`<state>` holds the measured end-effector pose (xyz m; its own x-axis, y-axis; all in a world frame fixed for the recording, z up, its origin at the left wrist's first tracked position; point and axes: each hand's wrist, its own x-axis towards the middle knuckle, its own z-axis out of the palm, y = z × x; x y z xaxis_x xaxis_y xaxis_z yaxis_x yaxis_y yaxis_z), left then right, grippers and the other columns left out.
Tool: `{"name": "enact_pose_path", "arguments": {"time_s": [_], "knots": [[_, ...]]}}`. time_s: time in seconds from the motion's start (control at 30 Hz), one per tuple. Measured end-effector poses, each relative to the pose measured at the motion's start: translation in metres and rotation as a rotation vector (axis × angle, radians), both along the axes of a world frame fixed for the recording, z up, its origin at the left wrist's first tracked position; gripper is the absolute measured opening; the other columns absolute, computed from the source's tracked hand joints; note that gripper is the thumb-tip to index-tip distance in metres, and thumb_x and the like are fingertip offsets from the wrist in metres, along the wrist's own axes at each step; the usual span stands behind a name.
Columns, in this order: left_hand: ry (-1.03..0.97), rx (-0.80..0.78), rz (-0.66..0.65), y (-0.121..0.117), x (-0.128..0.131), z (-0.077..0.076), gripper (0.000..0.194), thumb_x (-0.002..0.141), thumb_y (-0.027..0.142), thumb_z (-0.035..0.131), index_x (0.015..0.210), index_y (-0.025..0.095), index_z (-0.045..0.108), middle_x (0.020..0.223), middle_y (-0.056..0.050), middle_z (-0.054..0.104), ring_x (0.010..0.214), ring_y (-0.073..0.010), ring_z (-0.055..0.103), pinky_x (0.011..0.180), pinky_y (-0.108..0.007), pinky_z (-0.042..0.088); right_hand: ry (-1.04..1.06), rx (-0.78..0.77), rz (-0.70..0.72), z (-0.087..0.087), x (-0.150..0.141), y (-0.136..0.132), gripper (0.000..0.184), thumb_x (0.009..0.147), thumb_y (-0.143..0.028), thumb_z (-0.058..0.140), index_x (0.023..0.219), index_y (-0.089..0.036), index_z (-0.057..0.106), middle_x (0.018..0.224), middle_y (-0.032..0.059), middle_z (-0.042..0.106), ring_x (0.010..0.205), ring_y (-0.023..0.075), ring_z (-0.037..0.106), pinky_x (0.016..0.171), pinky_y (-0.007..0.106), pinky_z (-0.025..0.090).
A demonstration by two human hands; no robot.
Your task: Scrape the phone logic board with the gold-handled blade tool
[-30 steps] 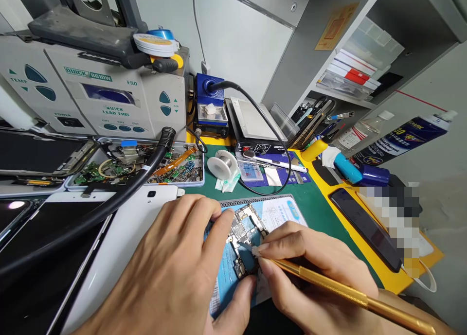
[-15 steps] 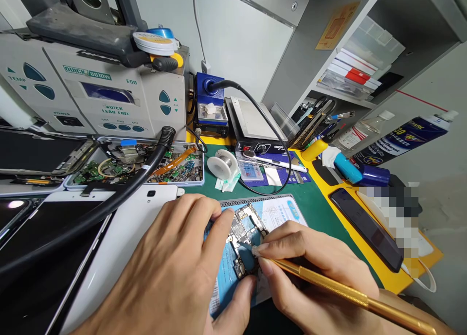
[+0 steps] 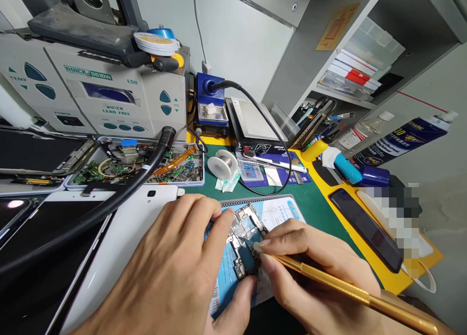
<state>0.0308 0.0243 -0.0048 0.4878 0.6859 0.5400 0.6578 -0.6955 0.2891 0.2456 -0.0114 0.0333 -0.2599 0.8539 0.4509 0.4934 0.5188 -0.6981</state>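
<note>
A phone circuit board (image 3: 239, 229) lies tilted on a blue and white printed packet (image 3: 228, 267). My left hand (image 3: 168, 262) steadies it, index finger at its upper left edge and thumb at its lower end. In my right hand (image 3: 310, 264), thumb and fingers pinch a gold-handled precision knife (image 3: 333, 279) close to its front end. The thin pointed blade reaches over the middle of the board; whether its tip touches the surface I cannot tell. My right fingers cover the board's lower right edge.
Behind the hands are a solder wire spool (image 3: 222, 165), a hot plate (image 3: 255, 121) and a tray of scrap boards (image 3: 134, 183). A thick black hose (image 3: 120, 199) crosses the left side, above a white phone panel (image 3: 142, 203). A dark phone (image 3: 365, 228) lies at right.
The knife's blade tip has shifted slightly, a little up and to the right over the board. My left hand and the board have stayed in place.
</note>
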Motion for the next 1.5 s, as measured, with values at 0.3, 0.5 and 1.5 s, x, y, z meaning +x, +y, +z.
{"name": "enact_pose_path", "arguments": {"time_s": [0.3, 0.5, 1.5], "knots": [[-0.011, 0.0, -0.008, -0.0021, 0.0004, 0.0015, 0.035, 0.085, 0.034, 0.064, 0.118, 0.021, 0.063, 0.111, -0.009, 0.06, 0.099, -0.0315, 0.059, 0.075, -0.048, 0.052, -0.019, 0.001, 0.03, 0.0014, 0.0009, 0.0008, 0.026, 0.09, 0.002, 0.07, 0.106, -0.017, 0.076, 0.088, 0.005, 0.079, 0.073, 0.0134, 0.078, 0.071, 0.017, 0.067], [-0.016, 0.0, -0.015, 0.001, 0.002, -0.0004, 0.034, 0.085, 0.033, 0.064, 0.117, 0.021, 0.063, 0.109, -0.008, 0.059, 0.098, -0.0312, 0.058, 0.075, -0.048, 0.051, -0.028, 0.002, 0.028, 0.0029, 0.0019, 0.0014, 0.027, 0.09, 0.002, 0.069, 0.107, -0.018, 0.076, 0.089, 0.0055, 0.079, 0.073, 0.0144, 0.078, 0.069, 0.019, 0.068], [-0.026, 0.001, -0.027, -0.0015, 0.001, -0.0007, 0.034, 0.085, 0.035, 0.064, 0.116, 0.02, 0.063, 0.109, -0.008, 0.058, 0.099, -0.0308, 0.058, 0.076, -0.048, 0.051, -0.008, -0.003, 0.042, 0.0006, 0.0021, 0.0027, 0.026, 0.091, 0.004, 0.069, 0.107, -0.015, 0.075, 0.09, 0.0058, 0.078, 0.076, 0.0128, 0.078, 0.072, 0.016, 0.066]]}}
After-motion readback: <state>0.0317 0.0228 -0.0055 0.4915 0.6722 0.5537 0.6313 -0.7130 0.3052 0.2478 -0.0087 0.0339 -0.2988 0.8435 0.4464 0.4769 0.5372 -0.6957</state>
